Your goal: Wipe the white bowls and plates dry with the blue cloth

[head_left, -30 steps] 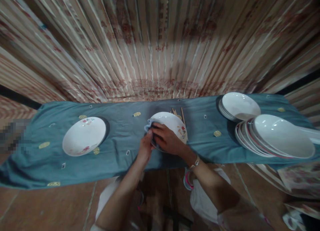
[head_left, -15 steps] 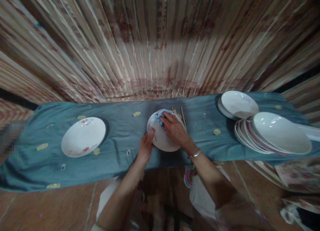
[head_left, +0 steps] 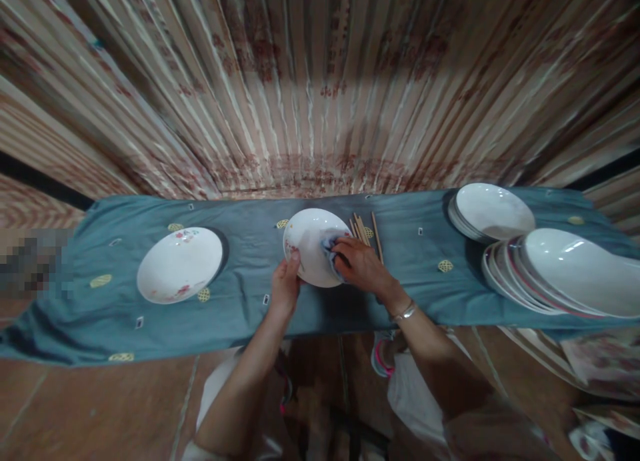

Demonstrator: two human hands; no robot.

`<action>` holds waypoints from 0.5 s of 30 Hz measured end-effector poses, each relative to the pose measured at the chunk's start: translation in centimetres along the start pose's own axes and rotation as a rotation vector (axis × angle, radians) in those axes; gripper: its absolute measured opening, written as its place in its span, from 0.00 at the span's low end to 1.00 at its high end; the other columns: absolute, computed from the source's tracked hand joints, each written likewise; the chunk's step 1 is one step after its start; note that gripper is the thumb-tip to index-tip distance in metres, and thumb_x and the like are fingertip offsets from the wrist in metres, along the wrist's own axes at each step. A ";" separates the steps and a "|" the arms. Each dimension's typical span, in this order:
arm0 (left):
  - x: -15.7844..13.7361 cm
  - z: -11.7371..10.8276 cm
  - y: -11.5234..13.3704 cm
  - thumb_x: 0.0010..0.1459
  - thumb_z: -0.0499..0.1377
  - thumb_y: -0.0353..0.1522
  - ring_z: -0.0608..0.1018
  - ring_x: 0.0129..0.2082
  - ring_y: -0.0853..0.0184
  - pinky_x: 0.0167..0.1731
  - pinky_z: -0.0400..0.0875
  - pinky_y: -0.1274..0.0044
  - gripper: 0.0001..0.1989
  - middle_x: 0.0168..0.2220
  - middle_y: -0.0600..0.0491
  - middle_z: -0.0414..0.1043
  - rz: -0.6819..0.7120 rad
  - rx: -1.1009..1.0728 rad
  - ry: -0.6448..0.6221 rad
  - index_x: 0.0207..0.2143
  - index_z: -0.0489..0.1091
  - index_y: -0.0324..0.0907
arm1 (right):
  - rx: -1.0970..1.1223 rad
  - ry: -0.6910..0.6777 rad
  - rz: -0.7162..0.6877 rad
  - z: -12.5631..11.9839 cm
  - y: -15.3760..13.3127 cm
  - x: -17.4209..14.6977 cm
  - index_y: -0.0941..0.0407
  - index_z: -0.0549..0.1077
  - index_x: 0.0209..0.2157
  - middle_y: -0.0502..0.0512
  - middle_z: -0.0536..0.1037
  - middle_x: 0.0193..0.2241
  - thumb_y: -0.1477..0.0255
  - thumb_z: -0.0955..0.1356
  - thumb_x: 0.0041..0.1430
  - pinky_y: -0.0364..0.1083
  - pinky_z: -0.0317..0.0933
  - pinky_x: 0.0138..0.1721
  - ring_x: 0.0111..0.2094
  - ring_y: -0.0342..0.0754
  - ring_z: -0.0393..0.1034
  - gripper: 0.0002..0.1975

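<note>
A white plate (head_left: 313, 238) with a small flower pattern is held up above the cloth-covered table. My left hand (head_left: 287, 279) grips its near left edge, thumb on the inner face. In my right hand (head_left: 361, 264) is a bunched blue and white cloth (head_left: 330, 242), pressed against the plate's right side. The fingers partly hide the cloth. Just behind the right hand lie several wooden chopsticks (head_left: 377, 233) on the tablecloth.
A flowered white dish (head_left: 180, 264) sits at the left on the teal tablecloth (head_left: 245, 248). Stacked bowls (head_left: 495, 211) and a larger stack of dishes (head_left: 565, 274) stand at the right. A pleated curtain (head_left: 320, 114) hangs behind the table.
My right hand has moved the cloth from the plate's far upper part to its right side. The plate has shifted slightly left and is tilted differently; more of the chopsticks shows.
</note>
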State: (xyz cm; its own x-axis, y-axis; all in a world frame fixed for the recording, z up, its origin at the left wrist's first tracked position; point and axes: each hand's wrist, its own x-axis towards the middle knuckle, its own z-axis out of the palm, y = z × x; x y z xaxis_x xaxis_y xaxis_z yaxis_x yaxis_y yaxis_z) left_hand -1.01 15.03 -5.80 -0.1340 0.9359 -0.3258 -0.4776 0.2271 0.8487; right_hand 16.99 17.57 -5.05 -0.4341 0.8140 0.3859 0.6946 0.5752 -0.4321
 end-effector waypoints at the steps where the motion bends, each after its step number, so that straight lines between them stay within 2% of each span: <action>1: 0.0 0.0 0.1 0.38 0.70 0.51 0.81 0.29 0.59 0.26 0.76 0.74 0.28 0.24 0.52 0.77 0.002 -0.003 0.002 0.34 0.75 0.38 | 0.039 -0.007 -0.009 0.1 -0.3 0.0 0.58 0.76 0.38 0.61 0.78 0.43 0.78 0.64 0.58 0.54 0.64 0.56 0.47 0.52 0.72 0.09; 7: -0.1 -0.1 0.1 0.39 0.70 0.50 0.73 0.19 0.70 0.20 0.69 0.79 0.25 0.20 0.56 0.72 0.010 -0.016 -0.010 0.29 0.73 0.39 | 0.268 -0.095 -0.063 1.0 -2.6 0.1 0.59 0.77 0.37 0.61 0.78 0.43 0.79 0.66 0.56 0.51 0.68 0.51 0.46 0.51 0.73 0.09; 11: -0.3 -0.3 -0.6 0.41 0.69 0.49 0.68 0.19 0.75 0.17 0.63 0.82 0.24 0.21 0.58 0.69 0.024 0.016 -0.017 0.30 0.73 0.38 | 0.385 -0.090 -0.113 1.5 -3.5 0.1 0.57 0.76 0.41 0.59 0.77 0.47 0.79 0.65 0.58 0.51 0.66 0.53 0.50 0.49 0.71 0.11; 15: -0.7 -0.2 -1.2 0.44 0.66 0.51 0.65 0.17 0.75 0.15 0.56 0.83 0.25 0.19 0.60 0.64 -0.018 0.112 -0.049 0.31 0.73 0.38 | 0.404 -0.067 -0.135 1.4 -3.7 0.2 0.58 0.74 0.46 0.62 0.75 0.51 0.77 0.63 0.62 0.53 0.64 0.57 0.54 0.50 0.69 0.13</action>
State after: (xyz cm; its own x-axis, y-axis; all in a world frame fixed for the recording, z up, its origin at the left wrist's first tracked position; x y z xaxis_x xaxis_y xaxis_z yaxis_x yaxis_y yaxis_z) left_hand -0.52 14.08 -6.72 -0.0822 0.9429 -0.3227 -0.3796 0.2698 0.8849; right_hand 13.55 15.72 -4.53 -0.5514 0.7252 0.4124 0.3540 0.6511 -0.6714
